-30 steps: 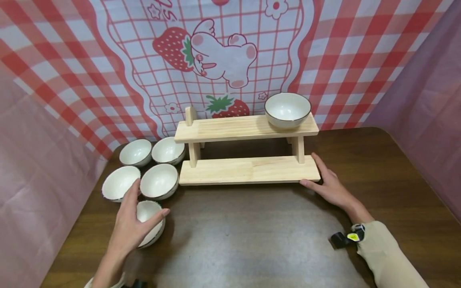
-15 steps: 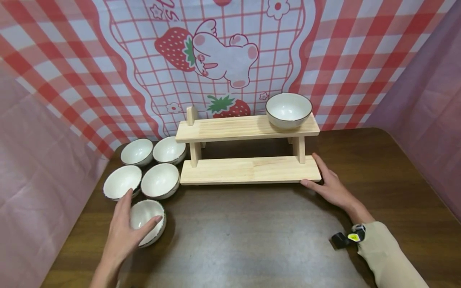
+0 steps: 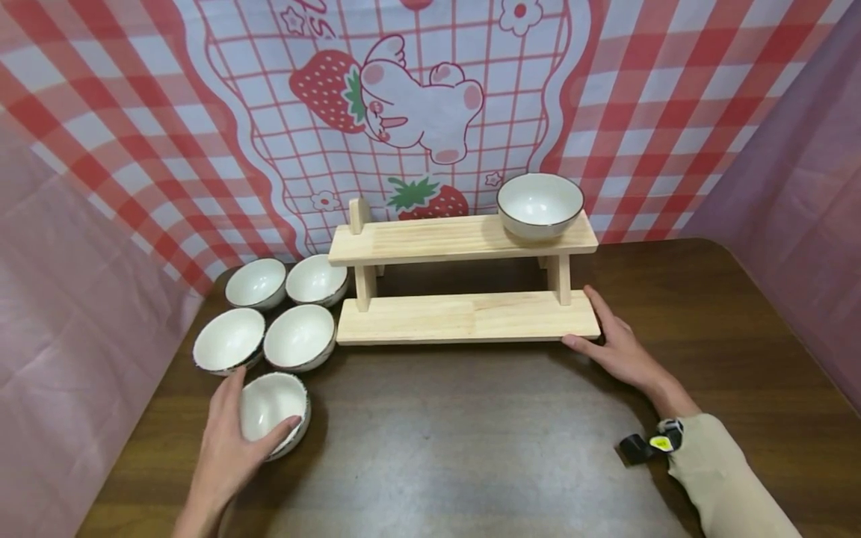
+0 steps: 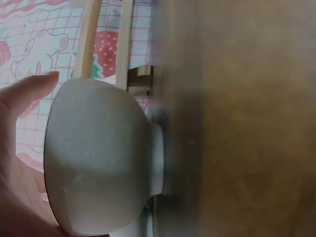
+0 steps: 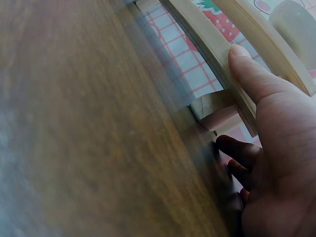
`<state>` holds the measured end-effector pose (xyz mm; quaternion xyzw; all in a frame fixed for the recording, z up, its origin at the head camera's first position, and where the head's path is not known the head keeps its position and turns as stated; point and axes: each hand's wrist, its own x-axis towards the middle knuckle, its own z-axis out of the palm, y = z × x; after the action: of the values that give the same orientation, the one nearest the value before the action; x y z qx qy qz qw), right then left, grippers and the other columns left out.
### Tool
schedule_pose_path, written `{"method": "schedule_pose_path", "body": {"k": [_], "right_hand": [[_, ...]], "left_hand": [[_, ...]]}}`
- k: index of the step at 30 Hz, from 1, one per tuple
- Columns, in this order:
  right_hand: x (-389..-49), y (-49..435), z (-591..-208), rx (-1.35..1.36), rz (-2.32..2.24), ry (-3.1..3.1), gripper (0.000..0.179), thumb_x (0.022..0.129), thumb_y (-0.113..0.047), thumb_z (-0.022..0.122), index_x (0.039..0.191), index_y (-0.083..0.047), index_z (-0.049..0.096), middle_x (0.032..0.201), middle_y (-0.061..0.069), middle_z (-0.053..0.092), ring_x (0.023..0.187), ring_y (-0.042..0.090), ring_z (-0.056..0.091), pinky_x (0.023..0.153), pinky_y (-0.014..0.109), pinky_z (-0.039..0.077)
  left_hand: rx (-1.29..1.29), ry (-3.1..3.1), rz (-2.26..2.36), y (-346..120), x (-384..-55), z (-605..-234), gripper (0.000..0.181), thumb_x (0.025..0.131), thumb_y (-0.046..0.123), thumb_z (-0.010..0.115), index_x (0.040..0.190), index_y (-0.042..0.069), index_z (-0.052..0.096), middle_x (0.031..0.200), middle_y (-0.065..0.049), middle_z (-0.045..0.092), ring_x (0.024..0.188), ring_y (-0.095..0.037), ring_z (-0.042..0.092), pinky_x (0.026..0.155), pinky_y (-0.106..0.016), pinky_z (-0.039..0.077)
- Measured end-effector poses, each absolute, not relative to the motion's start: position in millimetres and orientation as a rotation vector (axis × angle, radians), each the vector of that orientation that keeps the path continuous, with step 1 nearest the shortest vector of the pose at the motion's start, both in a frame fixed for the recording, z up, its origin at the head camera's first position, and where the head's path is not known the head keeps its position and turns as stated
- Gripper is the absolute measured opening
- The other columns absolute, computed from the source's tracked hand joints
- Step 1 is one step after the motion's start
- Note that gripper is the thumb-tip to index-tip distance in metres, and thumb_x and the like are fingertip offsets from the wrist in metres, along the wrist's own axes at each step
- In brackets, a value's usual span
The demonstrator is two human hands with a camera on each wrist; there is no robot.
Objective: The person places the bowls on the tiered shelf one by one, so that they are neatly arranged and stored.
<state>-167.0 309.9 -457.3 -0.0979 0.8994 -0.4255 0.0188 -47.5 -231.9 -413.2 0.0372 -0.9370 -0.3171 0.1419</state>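
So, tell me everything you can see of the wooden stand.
The wooden stand looks like pale, unpainted wood with visible grain. It has two long boards, the rear one higher, with supports between and a short upright piece projecting above the rear board's left end. It stands upright on the brown table before a printed cloth. A white bowl sits on the upper board's right end; the right hand holds the lower board's right end.
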Motion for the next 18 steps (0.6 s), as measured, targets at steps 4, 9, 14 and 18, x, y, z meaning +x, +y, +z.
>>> {"method": "schedule_pose_path", "body": {"k": [4,9,14,18], "right_hand": [[-166.6,309.4,-457.0,-0.298,-1.326,2.791,0.101,0.091,-0.031,0.073,0.162,-0.013,0.003,0.163,0.029,0.02,0.147,0.051,0.025,0.113,0.071,0.024],[-166.7,309.5,-458.8,-0.289,-1.327,2.785,0.101,0.092,-0.031,0.072,0.162,-0.013,0.002,0.164,0.028,0.02,0.147,0.05,0.024,0.112,0.071,0.024],[-167.1,309.4,-459.9,-0.289,-1.332,2.776,0.1,0.092,-0.032,0.071,0.162,-0.014,0.002,0.164,0.027,0.019,0.147,0.05,0.023,0.113,0.071,0.024],[-166.5,309.2,-458.4,-0.288,-1.333,2.774,0.1,0.093,-0.032,0.071,0.163,-0.014,0.001,0.164,0.028,0.019,0.147,0.05,0.023,0.112,0.072,0.023]], "left_hand": [[0.128,-2.736,-0.915,-233.1,-43.0,-416.9,0.112,0.067,0.026,0.09,0.156,0.001,0.027,0.152,-0.031,0.033,0.135,-0.05,0.038,0.102,-0.072,0.037],[0.139,-2.808,-0.905,-234.4,-39.7,-417.4,0.117,0.066,0.033,0.091,0.156,-0.001,0.024,0.154,-0.03,0.03,0.138,-0.05,0.033,0.103,-0.072,0.036],[0.123,-2.853,-0.859,-237.0,-38.5,-418.8,0.125,0.061,0.037,0.093,0.156,-0.002,0.022,0.154,-0.031,0.029,0.138,-0.053,0.03,0.103,-0.073,0.034],[0.119,-2.875,-0.843,-239.7,-38.0,-420.1,0.13,0.058,0.037,0.095,0.156,-0.004,0.02,0.153,-0.033,0.028,0.137,-0.054,0.03,0.103,-0.074,0.034]]}}
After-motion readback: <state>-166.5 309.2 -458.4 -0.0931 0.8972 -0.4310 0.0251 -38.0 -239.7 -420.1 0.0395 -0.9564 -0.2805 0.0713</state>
